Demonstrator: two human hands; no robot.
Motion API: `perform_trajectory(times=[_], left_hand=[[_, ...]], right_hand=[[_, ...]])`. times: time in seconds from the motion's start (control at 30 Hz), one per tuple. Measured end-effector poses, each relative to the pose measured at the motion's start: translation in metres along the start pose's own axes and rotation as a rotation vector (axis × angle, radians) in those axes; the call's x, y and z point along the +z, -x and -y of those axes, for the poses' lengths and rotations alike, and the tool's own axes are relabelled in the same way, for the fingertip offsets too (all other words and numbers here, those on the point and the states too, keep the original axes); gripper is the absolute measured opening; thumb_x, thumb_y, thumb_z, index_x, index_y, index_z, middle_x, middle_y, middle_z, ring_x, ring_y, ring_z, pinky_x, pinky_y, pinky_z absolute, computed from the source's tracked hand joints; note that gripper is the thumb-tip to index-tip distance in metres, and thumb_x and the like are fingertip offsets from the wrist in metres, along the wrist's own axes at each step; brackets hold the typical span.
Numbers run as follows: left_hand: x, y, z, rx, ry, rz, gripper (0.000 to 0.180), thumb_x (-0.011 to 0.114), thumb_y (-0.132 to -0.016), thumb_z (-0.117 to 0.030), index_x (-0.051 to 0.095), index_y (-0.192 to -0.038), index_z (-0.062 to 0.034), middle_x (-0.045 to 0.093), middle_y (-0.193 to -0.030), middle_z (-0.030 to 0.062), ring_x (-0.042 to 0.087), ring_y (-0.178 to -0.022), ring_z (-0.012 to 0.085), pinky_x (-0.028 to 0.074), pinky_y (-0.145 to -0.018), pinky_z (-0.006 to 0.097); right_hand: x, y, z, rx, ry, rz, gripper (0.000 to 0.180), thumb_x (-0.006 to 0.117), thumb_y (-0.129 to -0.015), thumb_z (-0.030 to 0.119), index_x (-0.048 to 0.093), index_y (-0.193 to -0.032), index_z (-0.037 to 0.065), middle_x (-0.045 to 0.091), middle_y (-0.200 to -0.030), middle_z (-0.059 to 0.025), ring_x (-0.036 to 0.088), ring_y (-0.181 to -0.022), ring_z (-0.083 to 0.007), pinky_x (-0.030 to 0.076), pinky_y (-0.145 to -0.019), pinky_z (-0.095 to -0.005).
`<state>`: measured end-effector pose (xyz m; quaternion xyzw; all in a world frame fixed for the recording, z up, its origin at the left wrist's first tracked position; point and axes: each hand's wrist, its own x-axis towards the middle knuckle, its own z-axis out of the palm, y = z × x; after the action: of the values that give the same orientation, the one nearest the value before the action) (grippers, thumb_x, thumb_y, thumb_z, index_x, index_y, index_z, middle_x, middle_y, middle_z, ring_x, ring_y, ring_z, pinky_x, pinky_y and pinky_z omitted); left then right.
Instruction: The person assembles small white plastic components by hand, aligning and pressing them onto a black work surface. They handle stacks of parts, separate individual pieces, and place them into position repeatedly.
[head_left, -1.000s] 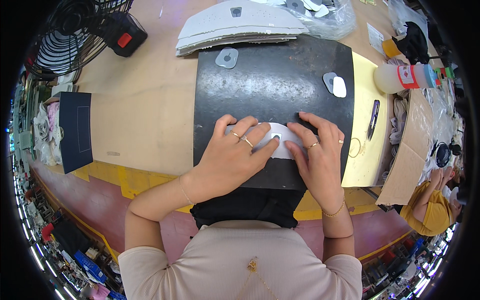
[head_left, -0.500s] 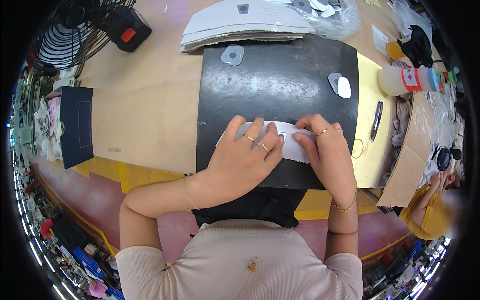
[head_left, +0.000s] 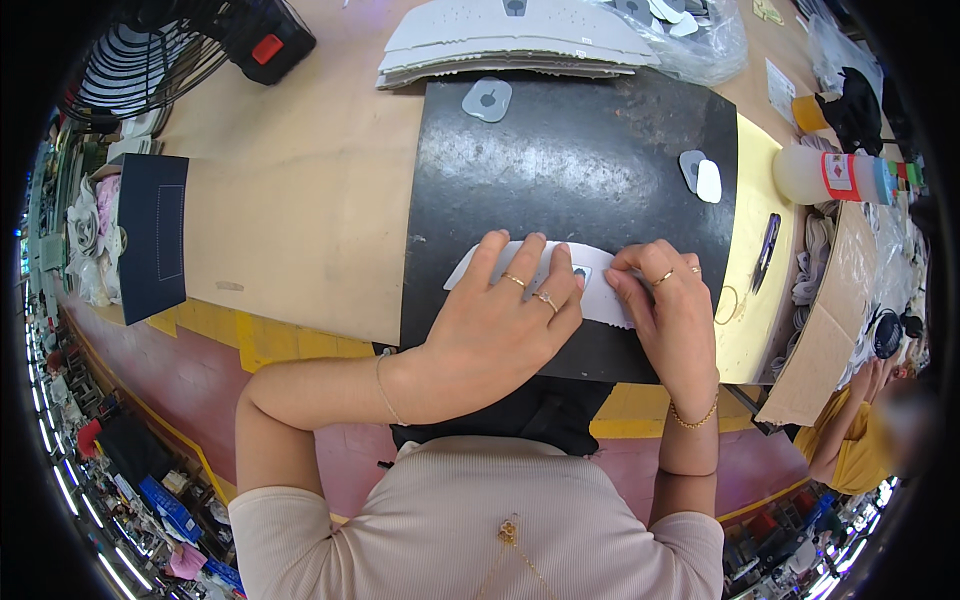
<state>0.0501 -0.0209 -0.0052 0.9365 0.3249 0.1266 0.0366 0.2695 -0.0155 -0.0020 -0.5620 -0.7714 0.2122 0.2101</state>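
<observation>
A white curved panel (head_left: 603, 300) lies on the black work mat (head_left: 560, 160) in front of me, one lower edge finely jagged. On it shows a small framed grey patch (head_left: 582, 272). My left hand (head_left: 505, 310) rests across the panel with fingers spread, the index and thumb side beside the patch; it covers much of the panel's left part. At the panel's right end my right hand (head_left: 665, 305) is closed, thumb and index finger pinching at its upper edge. The exact grip under those fingertips is hidden.
Stacked white panels (head_left: 520, 50) stand behind the mat. A grey tag (head_left: 487, 100) and a white oval piece (head_left: 708, 181) lie on it. To the right are a bottle (head_left: 830, 175), a purple cutter-like tool (head_left: 767, 252) and a cardboard box. A fan (head_left: 150, 60) and a dark-blue box (head_left: 155, 240) stand left.
The view has shifted slightly. My right thumb and index finger have drawn closer together at the panel's right end. My left hand stays on the panel, its fingers a little straighter.
</observation>
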Motion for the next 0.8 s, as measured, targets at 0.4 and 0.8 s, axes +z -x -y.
perform_trajectory(times=[0.4, 0.8], left_hand=[[0.004, 0.003, -0.003, -0.013, -0.042, 0.005, 0.035, 0.065, -0.086, -0.016, 0.068, -0.118, -0.0037, 0.061, -0.128, 0.0171, 0.055, -0.123, 0.0344, 0.042, -0.103, 0.053], [0.01, 0.012, -0.002, -0.047, 0.006, -0.03, 0.04, 0.062, -0.087, -0.019, 0.066, -0.123, -0.0031, 0.059, -0.135, 0.0161, 0.051, -0.131, 0.0345, 0.04, -0.106, 0.054]], right_hand=[[0.003, 0.003, -0.001, -0.193, 0.259, -0.098, 0.021, 0.074, -0.079, 0.008, 0.069, -0.098, 0.015, 0.06, -0.095, 0.0004, 0.057, -0.089, -0.0181, 0.035, -0.089, -0.0404], [-0.001, 0.029, 0.016, -0.316, 0.576, 0.045, 0.036, 0.063, -0.086, 0.014, 0.07, -0.12, 0.005, 0.065, -0.124, -0.0061, 0.062, -0.116, -0.0195, 0.037, -0.107, -0.0455]])
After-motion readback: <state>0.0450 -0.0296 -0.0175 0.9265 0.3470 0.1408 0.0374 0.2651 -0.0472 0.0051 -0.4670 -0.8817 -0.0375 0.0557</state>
